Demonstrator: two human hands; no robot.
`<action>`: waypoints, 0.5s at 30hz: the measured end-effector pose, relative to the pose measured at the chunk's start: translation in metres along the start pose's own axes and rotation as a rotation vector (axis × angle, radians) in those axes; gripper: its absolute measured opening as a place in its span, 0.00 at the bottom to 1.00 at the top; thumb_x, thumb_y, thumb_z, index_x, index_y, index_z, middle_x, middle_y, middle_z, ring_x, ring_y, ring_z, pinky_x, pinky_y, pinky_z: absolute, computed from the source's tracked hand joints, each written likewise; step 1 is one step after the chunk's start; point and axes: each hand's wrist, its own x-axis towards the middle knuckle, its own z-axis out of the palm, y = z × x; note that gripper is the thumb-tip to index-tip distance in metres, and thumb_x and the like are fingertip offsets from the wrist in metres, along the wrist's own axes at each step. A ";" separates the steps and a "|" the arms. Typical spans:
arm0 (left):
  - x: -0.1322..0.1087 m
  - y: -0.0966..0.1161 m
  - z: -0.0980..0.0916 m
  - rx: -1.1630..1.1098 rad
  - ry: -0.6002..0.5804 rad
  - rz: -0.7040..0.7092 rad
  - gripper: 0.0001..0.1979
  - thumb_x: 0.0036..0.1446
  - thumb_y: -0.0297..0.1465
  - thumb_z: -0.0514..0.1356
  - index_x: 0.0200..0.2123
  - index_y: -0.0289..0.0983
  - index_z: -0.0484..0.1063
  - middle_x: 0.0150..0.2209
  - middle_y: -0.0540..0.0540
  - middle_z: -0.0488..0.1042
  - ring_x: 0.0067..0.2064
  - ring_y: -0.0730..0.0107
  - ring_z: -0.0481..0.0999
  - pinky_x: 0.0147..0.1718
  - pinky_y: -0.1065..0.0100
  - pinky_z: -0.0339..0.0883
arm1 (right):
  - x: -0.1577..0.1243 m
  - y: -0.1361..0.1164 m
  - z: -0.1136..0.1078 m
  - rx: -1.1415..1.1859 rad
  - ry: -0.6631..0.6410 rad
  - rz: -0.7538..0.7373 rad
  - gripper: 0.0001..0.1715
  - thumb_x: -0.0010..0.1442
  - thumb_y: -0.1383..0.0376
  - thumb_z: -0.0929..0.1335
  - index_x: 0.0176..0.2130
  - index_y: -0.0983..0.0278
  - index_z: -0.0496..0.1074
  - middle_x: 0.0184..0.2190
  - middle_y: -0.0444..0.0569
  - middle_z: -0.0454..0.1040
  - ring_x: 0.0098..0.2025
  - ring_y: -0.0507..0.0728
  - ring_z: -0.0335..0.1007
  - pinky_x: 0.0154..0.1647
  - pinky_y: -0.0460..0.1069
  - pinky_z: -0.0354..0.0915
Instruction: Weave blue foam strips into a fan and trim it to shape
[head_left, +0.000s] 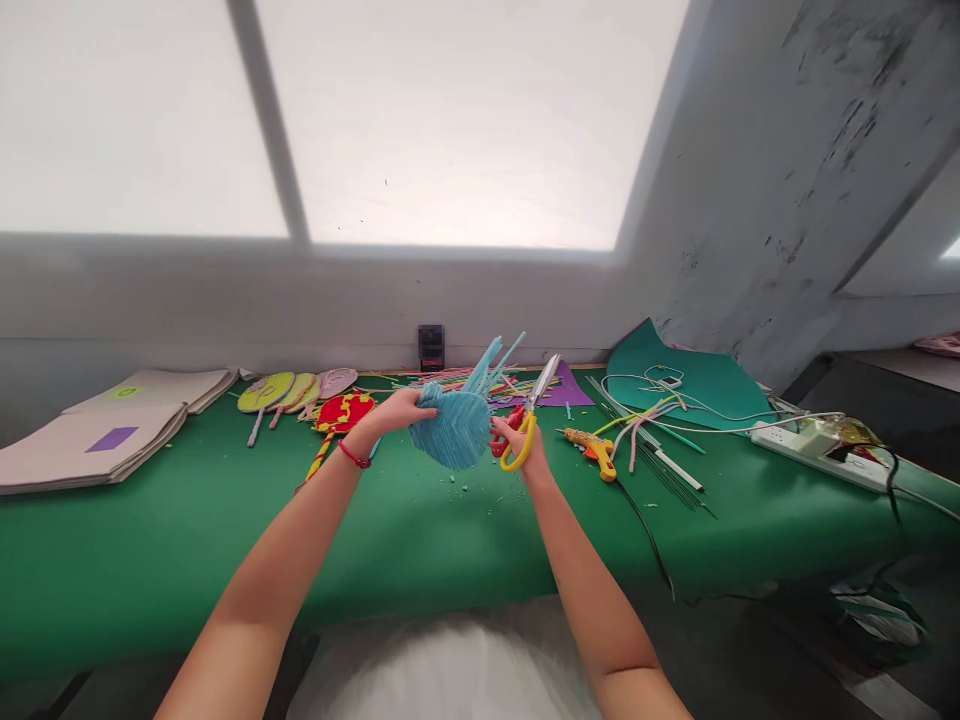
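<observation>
My left hand [403, 410] is closed on the upper left edge of a round light-blue disc [454, 430], which looks made of fuzzy pipe cleaners laid in rows. Long blue strands [495, 368] stick up from its top. In my right hand [516, 440] is a pair of scissors [532, 400], blades pointing up and away, with yellow and red on the handles. That hand's fingertips are close to the disc's right edge; whether they touch it I cannot tell. Small blue clippings [465, 488] lie on the green table [420, 560] below.
A yellow glue gun [596, 452] and loose stems [667, 470] lie on the right, near a white power strip [817, 455] with cables. Round lollipop-like pieces [266, 392], a red disc [343, 412] and cardboard sheets [97, 440] are left. Behind lie coloured stems, purple sheet [574, 388] and green sheet [690, 375].
</observation>
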 end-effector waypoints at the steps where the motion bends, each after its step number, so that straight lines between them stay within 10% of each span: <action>1: 0.003 -0.002 -0.004 0.027 0.075 0.021 0.15 0.42 0.40 0.65 0.30 0.35 0.79 0.33 0.45 0.78 0.37 0.58 0.75 0.37 0.63 0.69 | 0.000 -0.001 -0.001 0.023 0.006 0.025 0.28 0.35 0.52 0.77 0.24 0.61 0.59 0.29 0.48 0.75 0.30 0.58 0.74 0.20 0.48 0.68; 12: 0.027 -0.021 -0.014 0.164 0.074 0.037 0.16 0.43 0.40 0.61 0.32 0.34 0.78 0.32 0.46 0.78 0.37 0.60 0.74 0.37 0.64 0.67 | -0.005 -0.018 -0.020 0.051 0.024 -0.055 0.27 0.39 0.53 0.77 0.26 0.62 0.60 0.33 0.54 0.79 0.31 0.62 0.78 0.18 0.48 0.71; 15: 0.029 -0.016 -0.009 0.298 0.261 0.067 0.12 0.45 0.37 0.60 0.30 0.36 0.78 0.32 0.44 0.78 0.39 0.57 0.74 0.38 0.65 0.65 | -0.007 -0.020 -0.019 0.042 0.010 -0.062 0.27 0.40 0.52 0.76 0.26 0.62 0.59 0.31 0.53 0.79 0.29 0.61 0.78 0.19 0.48 0.72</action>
